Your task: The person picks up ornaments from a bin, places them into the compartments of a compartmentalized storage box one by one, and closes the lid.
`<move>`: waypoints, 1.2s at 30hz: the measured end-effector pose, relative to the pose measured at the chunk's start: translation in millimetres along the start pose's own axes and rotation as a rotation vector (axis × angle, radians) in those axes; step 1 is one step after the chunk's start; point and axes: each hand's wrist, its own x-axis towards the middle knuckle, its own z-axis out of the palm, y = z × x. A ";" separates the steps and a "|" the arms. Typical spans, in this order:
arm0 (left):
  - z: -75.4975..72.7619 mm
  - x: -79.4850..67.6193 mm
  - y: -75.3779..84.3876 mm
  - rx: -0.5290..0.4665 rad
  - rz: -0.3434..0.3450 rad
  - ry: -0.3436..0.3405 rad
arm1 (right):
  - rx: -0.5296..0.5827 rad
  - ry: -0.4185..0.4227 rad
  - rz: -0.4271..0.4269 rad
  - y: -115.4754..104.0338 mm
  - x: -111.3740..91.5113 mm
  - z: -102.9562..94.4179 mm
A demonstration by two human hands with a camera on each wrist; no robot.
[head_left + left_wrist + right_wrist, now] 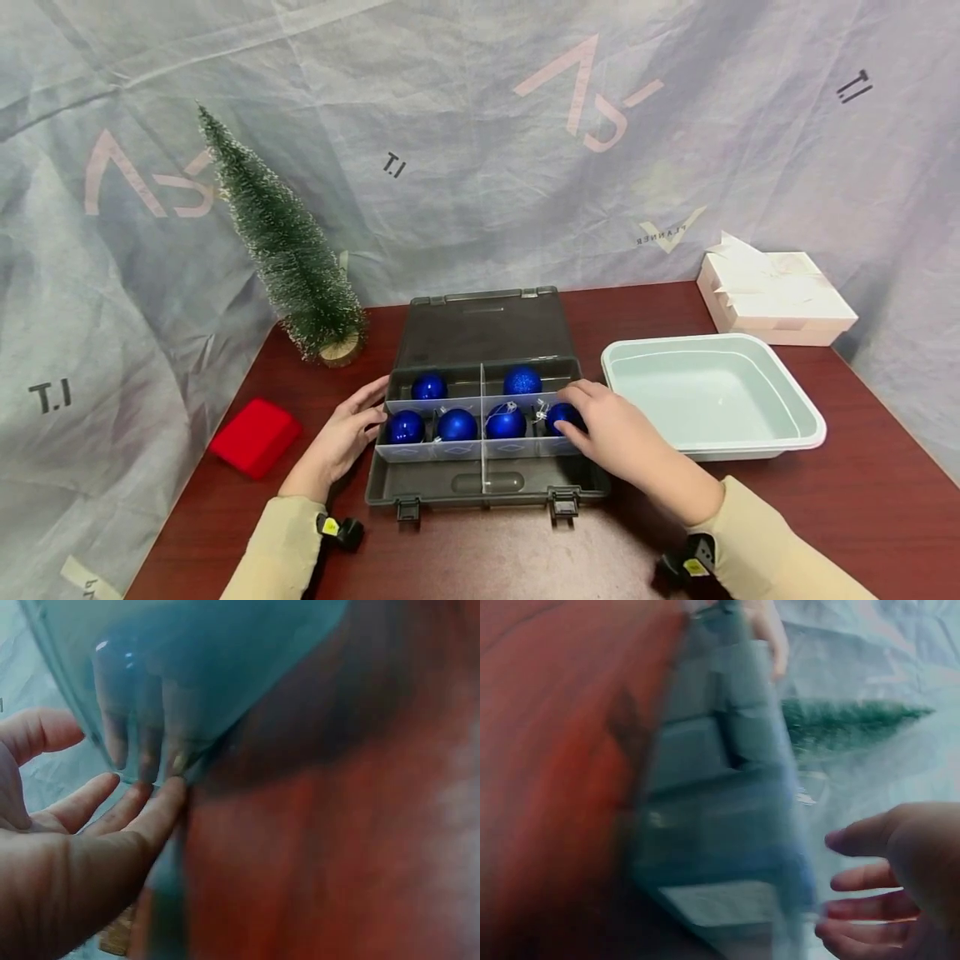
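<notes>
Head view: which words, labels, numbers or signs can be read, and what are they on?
"T.I", three times, on the cloth backdrop.
"PLANNER", mirrored, on the backdrop's check mark.
Pink lettering, also there: unclear.
Lower-left backdrop print: cut off, unreadable.
Yellow labels on the wrist cameras: too small.

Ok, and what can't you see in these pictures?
Head view: part of the rightmost ball, covered by the right hand; I can't tell if it's pinched.
Head view: inside the gift box, hidden by its top.
Right wrist view: the case, too blurred for details.
Right wrist view: part of the left hand, cut off by the top edge.
</notes>
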 end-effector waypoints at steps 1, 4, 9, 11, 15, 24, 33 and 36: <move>-1.4 -0.3 2.7 0.022 -0.006 -0.002 | 0.051 -0.012 0.017 1.1 2.3 -4.5; -6.7 0.9 15.4 0.111 -0.008 -0.007 | 0.269 -0.060 0.099 7.5 13.2 -25.4; -11.2 14.5 49.8 0.161 0.006 0.035 | 0.964 -0.163 0.360 34.1 44.5 -61.1; -11.4 25.3 63.0 0.151 0.000 0.052 | 1.252 -0.184 0.478 47.4 60.0 -68.0; -9.6 53.9 80.4 0.111 -0.038 0.068 | 1.567 -0.247 0.663 69.6 90.8 -67.0; -9.5 104.0 83.9 -0.055 -0.206 0.156 | 1.691 -0.266 0.979 95.7 131.7 -26.5; -12.3 118.5 80.4 -0.239 -0.291 0.149 | 1.576 -0.322 1.062 92.3 140.3 -3.9; -13.5 119.7 80.6 -0.268 -0.301 0.139 | 1.571 -0.321 1.083 90.2 140.7 0.9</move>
